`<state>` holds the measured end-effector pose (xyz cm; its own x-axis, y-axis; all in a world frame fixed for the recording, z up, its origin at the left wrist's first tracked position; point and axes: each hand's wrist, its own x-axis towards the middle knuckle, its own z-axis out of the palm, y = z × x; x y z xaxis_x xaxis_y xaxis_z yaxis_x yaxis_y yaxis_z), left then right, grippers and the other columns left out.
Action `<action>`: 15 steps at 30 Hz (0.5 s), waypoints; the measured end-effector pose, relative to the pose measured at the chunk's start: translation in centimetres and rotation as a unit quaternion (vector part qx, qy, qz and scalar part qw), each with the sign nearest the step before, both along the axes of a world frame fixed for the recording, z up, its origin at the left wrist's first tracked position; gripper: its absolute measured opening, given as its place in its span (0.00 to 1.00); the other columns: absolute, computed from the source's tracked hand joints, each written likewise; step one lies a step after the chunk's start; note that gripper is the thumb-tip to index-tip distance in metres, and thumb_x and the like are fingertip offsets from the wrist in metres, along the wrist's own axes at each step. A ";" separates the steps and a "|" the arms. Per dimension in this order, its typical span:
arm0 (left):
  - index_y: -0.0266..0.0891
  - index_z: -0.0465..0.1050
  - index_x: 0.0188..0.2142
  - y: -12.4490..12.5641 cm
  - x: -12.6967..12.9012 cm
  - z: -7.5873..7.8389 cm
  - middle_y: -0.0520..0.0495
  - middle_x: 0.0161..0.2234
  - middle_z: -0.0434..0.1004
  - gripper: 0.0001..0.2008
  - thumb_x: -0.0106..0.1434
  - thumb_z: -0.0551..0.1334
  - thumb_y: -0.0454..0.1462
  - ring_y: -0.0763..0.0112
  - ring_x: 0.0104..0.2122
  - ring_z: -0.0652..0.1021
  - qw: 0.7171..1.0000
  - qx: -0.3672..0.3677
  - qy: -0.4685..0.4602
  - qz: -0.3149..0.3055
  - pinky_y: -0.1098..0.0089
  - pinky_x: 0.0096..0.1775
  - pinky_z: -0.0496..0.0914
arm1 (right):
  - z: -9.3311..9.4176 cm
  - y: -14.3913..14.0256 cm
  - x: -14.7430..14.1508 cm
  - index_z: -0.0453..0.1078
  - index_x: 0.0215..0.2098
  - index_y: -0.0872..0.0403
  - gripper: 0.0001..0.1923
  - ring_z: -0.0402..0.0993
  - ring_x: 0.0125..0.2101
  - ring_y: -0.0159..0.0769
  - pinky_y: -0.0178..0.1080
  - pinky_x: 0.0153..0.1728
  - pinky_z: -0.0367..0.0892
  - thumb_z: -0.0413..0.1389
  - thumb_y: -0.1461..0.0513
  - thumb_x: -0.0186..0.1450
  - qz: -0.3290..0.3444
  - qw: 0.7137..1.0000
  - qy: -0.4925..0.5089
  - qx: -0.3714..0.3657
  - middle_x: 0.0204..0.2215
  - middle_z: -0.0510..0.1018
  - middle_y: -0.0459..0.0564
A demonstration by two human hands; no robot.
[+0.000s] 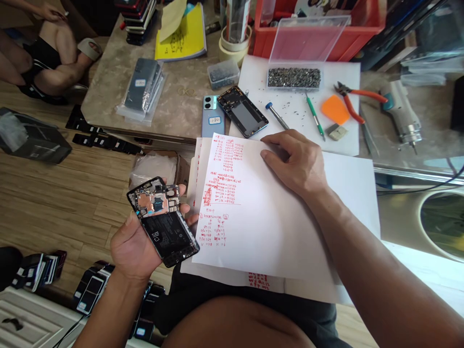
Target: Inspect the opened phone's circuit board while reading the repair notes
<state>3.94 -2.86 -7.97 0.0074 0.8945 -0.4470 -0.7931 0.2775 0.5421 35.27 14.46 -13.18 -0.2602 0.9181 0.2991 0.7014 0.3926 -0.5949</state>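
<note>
My left hand [136, 241] is closed around an opened smartphone [168, 237], its circuit board, copper-coloured shielding and black battery facing up. My right hand [299, 159] lies on a white paper sheet [268, 227] covered on its left side with red handwritten letters and numbers. Its thumb and fingers are apart, with the fingertips at the sheet's top edge. More sheets lie beneath that one, over my lap and the table edge. Just beyond the paper rest a black phone back cover [244, 113] and a blue phone [213, 118] with a label, partly hidden by the sheet.
On a white mat lie a blue-capped screwdriver [277, 116], a green screwdriver [314, 116], an orange pick [334, 109], pliers [351, 101] and a clear box of screws [294, 78]. An electric screwdriver [402, 111] lies right. Bagged phones [141, 89] sit left. Another person's legs [54, 58] show far left.
</note>
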 end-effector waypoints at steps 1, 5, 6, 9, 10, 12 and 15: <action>0.50 0.76 0.68 0.1 0.1 0.1 0.37 0.64 0.83 0.35 0.63 0.78 0.42 0.47 0.51 0.88 1.000 0.003 -0.002 0.002 0.40 0.58 0.81 | -0.1 0.0 0.0 0.83 0.49 0.47 0.13 0.85 0.42 0.52 0.55 0.45 0.80 0.61 0.57 0.69 0.000 1.000 0.002 0.002 0.45 0.87 0.53; 0.51 0.73 0.71 0.4 0.8 0.3 0.36 0.61 0.84 0.40 0.61 0.79 0.41 0.47 0.48 0.90 1.000 0.002 -0.005 0.016 0.41 0.55 0.83 | -0.3 0.1 0.1 0.83 0.49 0.47 0.13 0.85 0.42 0.52 0.55 0.45 0.79 0.61 0.58 0.68 0.002 1.000 0.008 0.007 0.45 0.87 0.53; 0.51 0.73 0.71 0.5 0.9 0.3 0.36 0.61 0.84 0.40 0.61 0.79 0.40 0.47 0.47 0.90 1.000 0.001 -0.006 0.020 0.41 0.55 0.82 | -0.3 0.1 0.1 0.83 0.49 0.47 0.13 0.85 0.42 0.52 0.55 0.45 0.79 0.62 0.58 0.68 0.003 1.000 0.009 0.007 0.45 0.87 0.53; 0.48 0.74 0.71 0.4 0.9 0.1 0.34 0.61 0.84 0.39 0.61 0.79 0.40 0.46 0.48 0.89 1.000 0.000 -0.018 0.019 0.41 0.55 0.82 | -0.4 0.1 0.1 0.83 0.49 0.47 0.12 0.85 0.42 0.52 0.55 0.44 0.79 0.62 0.58 0.68 0.004 1.000 0.010 0.010 0.45 0.87 0.53; 0.48 0.73 0.71 0.4 0.8 0.0 0.34 0.61 0.84 0.39 0.61 0.79 0.40 0.45 0.48 0.89 1.000 -0.002 -0.025 0.017 0.41 0.55 0.82 | -0.4 0.1 0.1 0.83 0.49 0.47 0.12 0.85 0.42 0.52 0.55 0.44 0.79 0.62 0.58 0.68 0.004 1.000 0.011 0.012 0.45 0.87 0.53; 0.50 0.72 0.72 0.2 0.5 -0.2 0.35 0.62 0.84 0.40 0.62 0.78 0.40 0.45 0.50 0.89 0.999 -0.006 -0.036 0.013 0.40 0.57 0.81 | -0.4 0.1 0.1 0.83 0.48 0.47 0.12 0.85 0.42 0.52 0.54 0.44 0.79 0.62 0.59 0.68 0.006 1.000 0.011 0.016 0.44 0.87 0.53; 0.52 0.73 0.71 0.0 0.0 -0.6 0.37 0.64 0.82 0.37 0.64 0.77 0.40 0.43 0.52 0.88 0.999 -0.013 -0.034 0.004 0.38 0.60 0.79 | -0.4 0.2 0.1 0.83 0.48 0.46 0.11 0.85 0.41 0.51 0.53 0.43 0.79 0.63 0.59 0.68 0.009 1.000 0.012 0.022 0.44 0.87 0.52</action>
